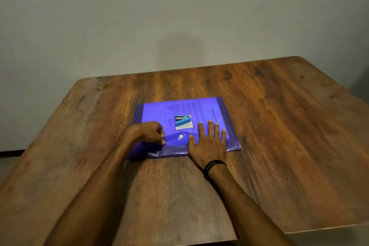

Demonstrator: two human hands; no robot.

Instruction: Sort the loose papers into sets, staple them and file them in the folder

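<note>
A translucent purple folder (223, 114) lies flat in the middle of the wooden table, with printed papers (201, 110) showing through it. On top of it sit a small blue stapler (182, 121) and a little white box (184, 126). The folder's flap with a white snap button (181, 136) lies along the near edge. My left hand (150, 133) pinches the flap's left part with curled fingers. My right hand (209, 142) presses flat on the folder's near right part, fingers spread and straight.
The wooden table (279, 126) stretches wide around the folder, its near edge close to me. A plain grey wall stands behind the far edge. A black band circles my right wrist.
</note>
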